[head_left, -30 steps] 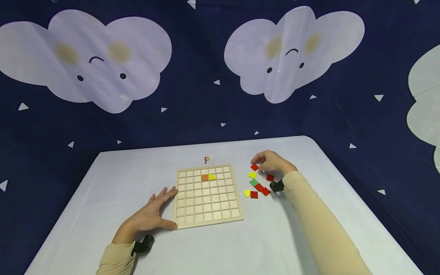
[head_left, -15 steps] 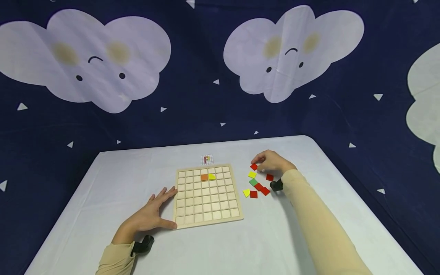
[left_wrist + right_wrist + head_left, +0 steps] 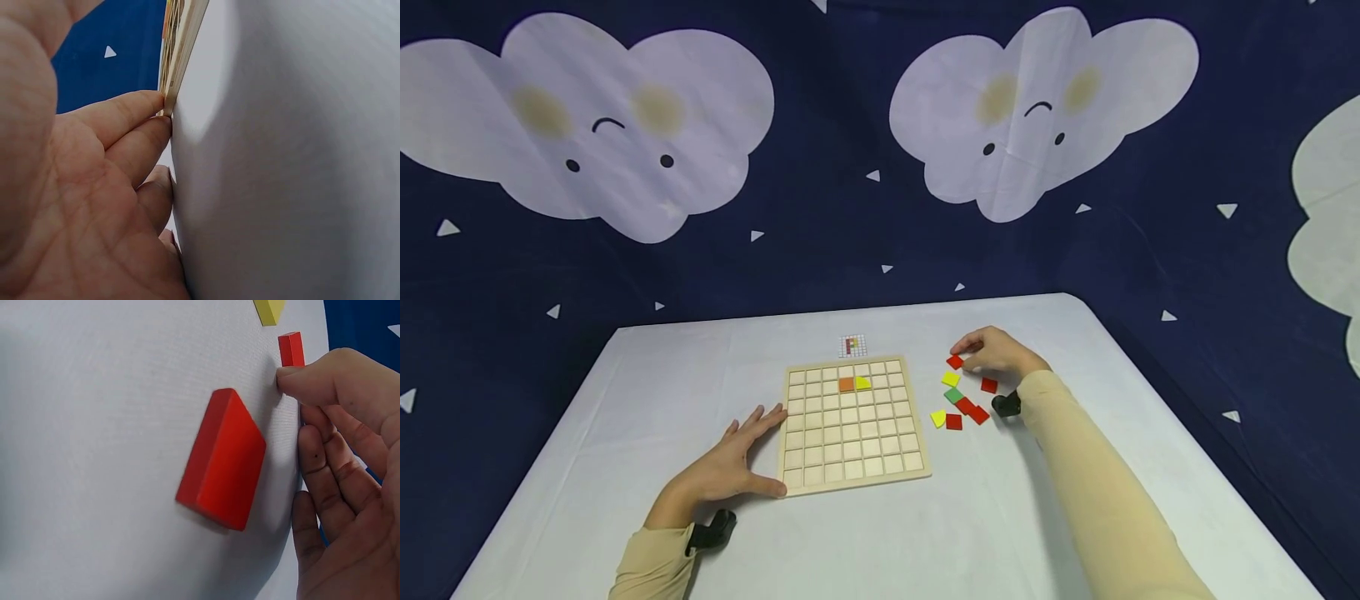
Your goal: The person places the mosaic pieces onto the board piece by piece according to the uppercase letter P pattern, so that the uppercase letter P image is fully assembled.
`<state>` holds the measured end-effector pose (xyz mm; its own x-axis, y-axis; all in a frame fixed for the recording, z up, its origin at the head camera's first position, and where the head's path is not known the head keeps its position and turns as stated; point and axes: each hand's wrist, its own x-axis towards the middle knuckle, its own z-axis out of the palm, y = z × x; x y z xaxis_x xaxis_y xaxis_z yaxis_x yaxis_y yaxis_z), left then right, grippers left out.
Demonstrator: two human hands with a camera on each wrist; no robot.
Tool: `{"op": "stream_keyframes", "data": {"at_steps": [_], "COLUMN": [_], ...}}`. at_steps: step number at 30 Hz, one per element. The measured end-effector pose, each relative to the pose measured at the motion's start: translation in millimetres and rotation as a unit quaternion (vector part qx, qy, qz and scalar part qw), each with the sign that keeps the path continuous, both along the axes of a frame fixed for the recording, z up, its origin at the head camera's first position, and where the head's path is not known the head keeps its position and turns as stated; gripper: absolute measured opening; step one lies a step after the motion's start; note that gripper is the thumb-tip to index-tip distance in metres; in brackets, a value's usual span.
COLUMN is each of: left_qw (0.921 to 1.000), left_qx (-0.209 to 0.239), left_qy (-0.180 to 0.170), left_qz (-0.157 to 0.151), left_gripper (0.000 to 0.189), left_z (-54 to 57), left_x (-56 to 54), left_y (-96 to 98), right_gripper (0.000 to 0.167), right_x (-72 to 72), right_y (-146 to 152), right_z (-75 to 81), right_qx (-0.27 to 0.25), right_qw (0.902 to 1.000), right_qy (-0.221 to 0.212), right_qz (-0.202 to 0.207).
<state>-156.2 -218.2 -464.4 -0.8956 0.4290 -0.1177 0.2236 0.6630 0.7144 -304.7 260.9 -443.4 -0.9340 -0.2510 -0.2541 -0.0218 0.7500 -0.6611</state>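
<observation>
My left hand lies spread at the left side of a wooden grid board; fingertips and thumb touch its edge, which also shows in the left wrist view. On the board are an orange square tile and a yellow rounded tile, side by side in an upper row. To the right of the board, my right hand pinches a red square tile between thumb and index finger, low over the table. In the right wrist view the thumb meets that red tile; another red tile lies nearer the camera.
Loose tiles lie right of the board: a yellow square, a green one, a yellow rounded one and several red ones. Behind the board is a small printed pattern card. A dark cloth with clouds hangs beyond the table.
Both hands and the tiles stay essentially where they were. The head view has shifted only slightly.
</observation>
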Motion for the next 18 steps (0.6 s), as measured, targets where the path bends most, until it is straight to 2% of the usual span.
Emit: {"op": "stream_keyframes", "data": {"at_steps": [14,18], "left_qw": [1.0,1.0], "left_qx": [0.001,0.001], "left_qy": [0.0,0.0], "left_qz": [-0.002,-0.003], "left_gripper": [0.122,0.122], "left_z": [0.0,0.5], "left_x": [0.1,0.3], "left_y": [-0.5,-0.2], "right_gripper": [0.03,0.028], "right_x": [0.8,2.2], "right_y": [-1.6,-3.0], "right_z": [-2.3,0.3], "right_qx": [0.022,0.033], "right_qw": [0.9979,0.9974], "right_qy": [0.059,0.062], "right_qz": [0.016,0.016]}}
